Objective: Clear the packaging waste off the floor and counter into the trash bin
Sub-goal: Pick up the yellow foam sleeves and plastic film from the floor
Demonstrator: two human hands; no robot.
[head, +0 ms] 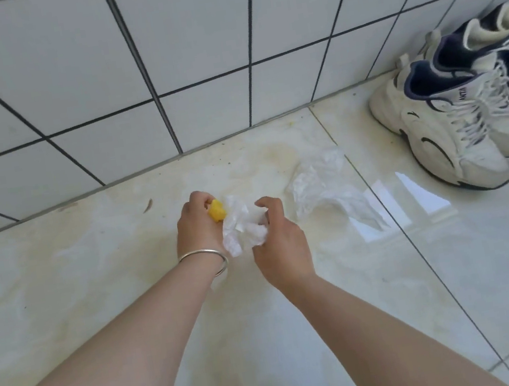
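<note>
While bent low over the floor: both bare forearms reached forward and down, hands close together near the wall.
Left hand (196, 225): curled round a small yellow scrap (216, 211), wrist wearing a silver bangle (205, 258).
Right hand (279, 242): fingers bent round the crumpled clear plastic wrap (241, 226), thumb raised above it.
Crumpled clear plastic wrap: bunched between the two hands, touching both, just beside the yellow scrap.
Second clear plastic bag (322, 188): lying loose on the floor (94, 285) to the right of the hands, apart from them, between hands and shoes.
Floor: glossy pale tile, stained yellowish near the wall, specks of dirt along the edge.
Wall (188, 36): white tiles with dark grout, meeting the floor just beyond the hands.
Sneakers (441, 119): white and navy pair, standing in the right corner against the wall.
Trash bin: out of sight.
</note>
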